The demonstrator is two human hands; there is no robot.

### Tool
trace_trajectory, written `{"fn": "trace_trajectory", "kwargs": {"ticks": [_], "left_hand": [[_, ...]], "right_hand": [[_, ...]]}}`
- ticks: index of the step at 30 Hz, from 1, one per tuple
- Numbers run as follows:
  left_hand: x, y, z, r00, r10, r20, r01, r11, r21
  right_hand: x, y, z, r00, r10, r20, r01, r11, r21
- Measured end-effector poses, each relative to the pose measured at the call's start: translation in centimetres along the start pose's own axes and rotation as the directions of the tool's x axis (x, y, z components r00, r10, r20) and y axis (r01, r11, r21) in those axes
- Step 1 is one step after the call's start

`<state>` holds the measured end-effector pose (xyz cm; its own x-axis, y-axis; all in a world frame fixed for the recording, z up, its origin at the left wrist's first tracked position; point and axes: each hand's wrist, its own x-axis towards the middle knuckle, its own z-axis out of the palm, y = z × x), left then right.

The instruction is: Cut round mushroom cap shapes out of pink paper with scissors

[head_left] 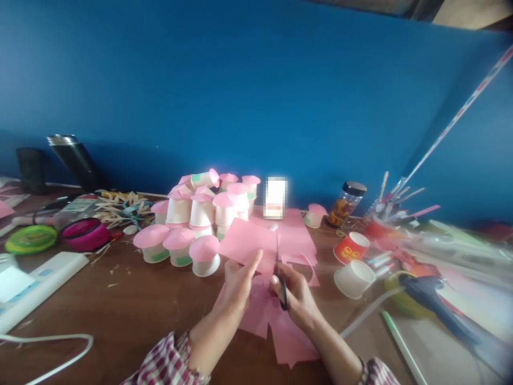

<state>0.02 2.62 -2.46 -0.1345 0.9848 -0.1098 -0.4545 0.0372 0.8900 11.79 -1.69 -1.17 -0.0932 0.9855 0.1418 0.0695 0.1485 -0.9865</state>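
Observation:
My left hand (239,283) grips a sheet of pink paper (248,240), thumb on top and fingers beneath. In my right hand (295,297) is a pair of scissors (284,291) with black handles, its blades pointing away from me at the sheet's right edge. Whether the blades are parted is too blurred to tell. More pink paper (294,235) lies behind the sheet, and cut pink pieces (286,337) lie under my hands. Left of the sheet stand several paper cups (202,208) with pink paper discs on top, partly stacked.
At right are a red cup (352,247), a white cup (355,279), a jar (347,203) and a glue gun (438,305). To the left lie a magenta round container (85,234), wooden sticks (124,208) and a white power strip (40,289). A blue wall (256,96) rises behind.

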Motion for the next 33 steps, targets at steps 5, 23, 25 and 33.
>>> {"fn": "trace_trajectory", "kwargs": {"ticks": [5, 23, 25, 33], "left_hand": [[-0.01, 0.00, -0.06, 1.000, -0.002, 0.006, 0.002, 1.000, -0.001], [0.08, 0.00, -0.06, 1.000, 0.003, 0.026, -0.003, 1.000, 0.010], [0.07, -0.02, -0.06, 1.000, 0.004, 0.019, -0.004, 1.000, 0.006], [0.28, -0.38, -0.26, 1.000, -0.004, -0.013, 0.005, 1.000, 0.013]], "right_hand": [[-0.01, -0.19, -0.02, 1.000, 0.011, -0.001, -0.011, 1.000, 0.006], [-0.08, 0.29, -0.22, 1.000, -0.001, -0.017, 0.001, 1.000, -0.015], [-0.08, 0.34, -0.25, 1.000, -0.003, -0.020, 0.003, 1.000, -0.022], [0.06, 0.74, -0.32, 0.999, 0.001, -0.035, -0.002, 1.000, -0.029]]}}
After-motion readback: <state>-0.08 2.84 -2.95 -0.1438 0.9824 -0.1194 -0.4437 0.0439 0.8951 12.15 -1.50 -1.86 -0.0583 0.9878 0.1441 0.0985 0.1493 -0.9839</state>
